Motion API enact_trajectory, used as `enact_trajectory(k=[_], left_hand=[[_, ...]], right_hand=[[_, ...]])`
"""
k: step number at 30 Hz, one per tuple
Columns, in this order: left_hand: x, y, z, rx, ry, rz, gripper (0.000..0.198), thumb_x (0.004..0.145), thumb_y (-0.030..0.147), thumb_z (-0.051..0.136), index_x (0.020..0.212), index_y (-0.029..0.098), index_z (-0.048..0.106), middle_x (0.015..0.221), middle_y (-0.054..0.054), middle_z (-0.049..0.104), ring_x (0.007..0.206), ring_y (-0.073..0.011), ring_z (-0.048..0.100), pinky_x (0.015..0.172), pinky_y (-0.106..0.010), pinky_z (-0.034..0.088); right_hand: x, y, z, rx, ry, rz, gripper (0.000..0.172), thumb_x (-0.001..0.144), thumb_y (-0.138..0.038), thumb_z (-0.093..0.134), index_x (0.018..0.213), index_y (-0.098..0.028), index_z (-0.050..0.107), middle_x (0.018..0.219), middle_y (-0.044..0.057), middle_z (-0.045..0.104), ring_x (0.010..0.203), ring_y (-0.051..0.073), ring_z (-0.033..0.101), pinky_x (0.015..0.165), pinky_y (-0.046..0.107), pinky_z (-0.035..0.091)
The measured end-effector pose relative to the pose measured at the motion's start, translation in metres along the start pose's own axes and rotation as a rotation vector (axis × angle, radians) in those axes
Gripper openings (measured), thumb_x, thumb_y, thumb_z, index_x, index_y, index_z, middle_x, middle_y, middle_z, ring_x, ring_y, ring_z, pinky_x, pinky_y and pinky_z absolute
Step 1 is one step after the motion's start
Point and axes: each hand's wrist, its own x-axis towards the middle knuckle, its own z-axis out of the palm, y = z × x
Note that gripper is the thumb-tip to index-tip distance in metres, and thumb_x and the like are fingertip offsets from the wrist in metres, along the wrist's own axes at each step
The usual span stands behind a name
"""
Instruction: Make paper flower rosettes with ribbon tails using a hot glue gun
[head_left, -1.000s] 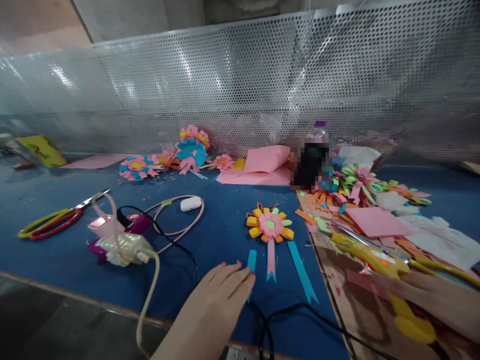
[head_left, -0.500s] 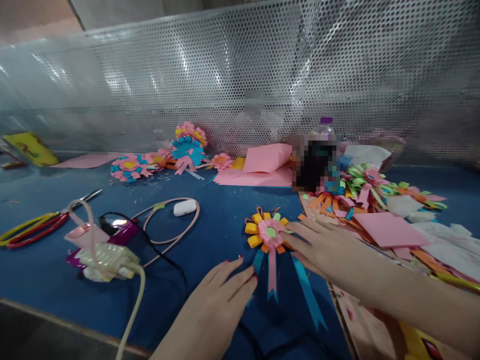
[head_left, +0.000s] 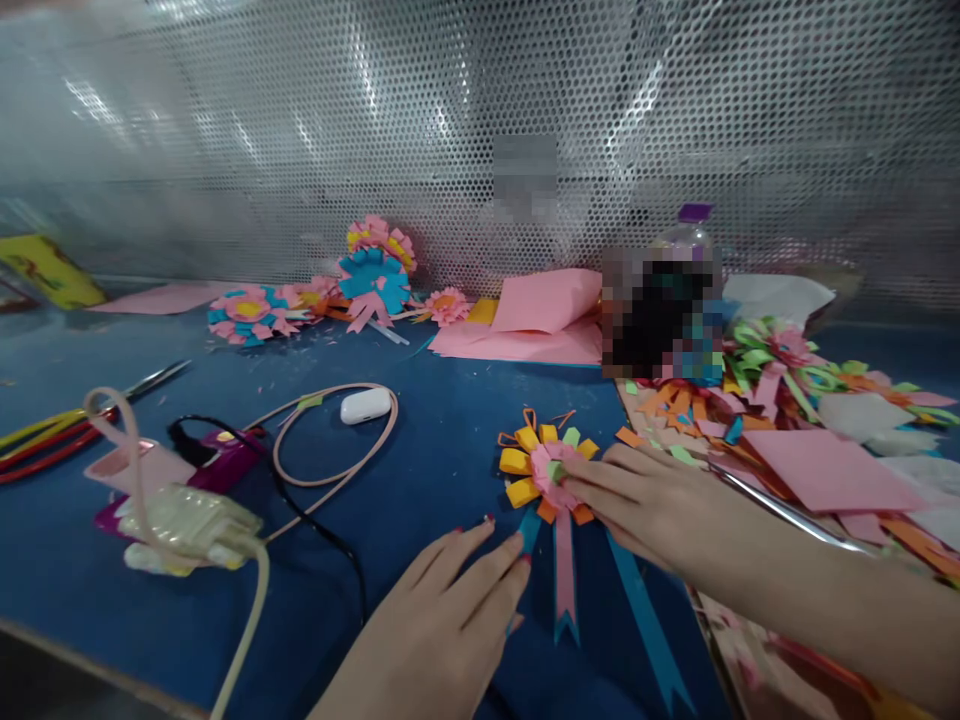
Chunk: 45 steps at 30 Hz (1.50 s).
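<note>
A paper rosette lies on the blue tabletop, with yellow and orange loops round a pink ring and a green middle. Below it hang a pink-and-blue tail and blue ribbon tails with notched ends. Stretched fingers of my right hand rest flat over the rosette's right side and centre, hiding part of it. My left hand lies to the lower left, palm down with fingers extended. Its fingertips touch or cover the left blue tail; which of the two I cannot tell.
A power strip with cables and a white earbud case are to the left, beside red-and-yellow-handled scissors. Finished paper flowers and pink sheets line the perforated metal screen. Paper scraps heap up at right.
The view has tilted down and come slightly closer. My right fingers have slid further across onto the rosette's centre. My left hand stays by the blue tail.
</note>
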Motion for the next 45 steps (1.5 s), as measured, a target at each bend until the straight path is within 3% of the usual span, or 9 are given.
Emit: enact_trajectory(k=[7,15,25,39,45], left_hand=[[0.001,-0.002,-0.001,0.032,-0.008,0.030,0.030,0.093,0.022,0.038,0.114,0.022,0.060,0.126,0.001,0.060,0.113,-0.0182,0.057,0.089,-0.032,0.051],[0.002,-0.001,-0.001,0.015,-0.013,0.016,0.029,0.093,0.024,0.038,0.110,0.023,0.061,0.126,0.002,0.060,0.113,-0.0175,0.057,0.090,-0.032,0.051],[0.004,-0.002,-0.004,0.000,-0.036,0.025,0.029,0.092,0.022,0.039,0.111,0.023,0.061,0.128,0.000,0.058,0.113,-0.0175,0.056,0.091,-0.032,0.051],[0.003,-0.004,-0.003,0.092,-0.031,0.069,0.036,0.093,0.020,0.036,0.124,0.021,0.053,0.130,0.001,0.056,0.116,-0.0164,0.054,0.090,-0.025,0.051],[0.003,-0.006,-0.001,0.067,-0.002,0.081,0.033,0.093,0.022,0.038,0.121,0.023,0.056,0.123,0.001,0.061,0.114,-0.0164,0.056,0.088,-0.025,0.052]], right_hand=[[0.002,0.002,0.004,0.076,0.051,-0.051,0.023,0.088,-0.013,0.046,0.105,-0.014,0.061,0.109,0.004,0.065,0.084,0.023,0.049,0.073,0.038,0.043],[0.000,0.001,0.004,0.129,0.094,-0.073,0.022,0.091,-0.013,0.044,0.104,-0.013,0.062,0.108,0.002,0.066,0.086,0.022,0.049,0.073,0.035,0.041],[0.000,0.000,0.003,0.173,0.062,-0.076,0.025,0.094,-0.016,0.042,0.110,-0.013,0.060,0.111,0.003,0.065,0.087,0.021,0.050,0.072,0.034,0.040],[0.000,0.009,-0.008,0.194,-0.036,-0.133,0.022,0.093,-0.018,0.045,0.111,-0.019,0.058,0.119,-0.002,0.060,0.100,0.019,0.047,0.084,0.034,0.039],[0.001,0.012,-0.010,0.199,-0.058,-0.122,0.021,0.092,-0.018,0.047,0.108,-0.021,0.060,0.116,-0.002,0.062,0.094,0.018,0.049,0.072,0.032,0.041]])
